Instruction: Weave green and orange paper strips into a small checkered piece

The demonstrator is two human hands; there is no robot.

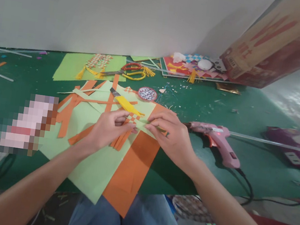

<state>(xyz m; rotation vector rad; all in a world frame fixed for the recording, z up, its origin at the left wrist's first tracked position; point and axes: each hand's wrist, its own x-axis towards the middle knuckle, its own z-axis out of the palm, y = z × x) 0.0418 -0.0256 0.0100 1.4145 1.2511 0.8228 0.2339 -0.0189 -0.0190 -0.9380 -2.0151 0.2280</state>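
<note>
Both hands hold a small woven piece of orange and pale green paper strips (133,118) above the paper sheets. My left hand (113,127) pinches its left side between thumb and fingers. My right hand (171,130) has thumb and fingers closed on a pale green strip end at the right. Beneath lie a light green sheet (91,171) and an orange sheet (134,166), both reaching over the table's front edge. Just beyond the hands is a yellow utility knife (126,104). Loose orange strips (66,125) lie around the left hand.
A pink glue gun (221,137) lies at the right, its cord running off the edge. Behind are a small dish of beads (147,94), scissors (124,71) and tasselled woven pieces (98,62). A cardboard box (276,44) stands back right; a purple power strip (292,147) sits far right.
</note>
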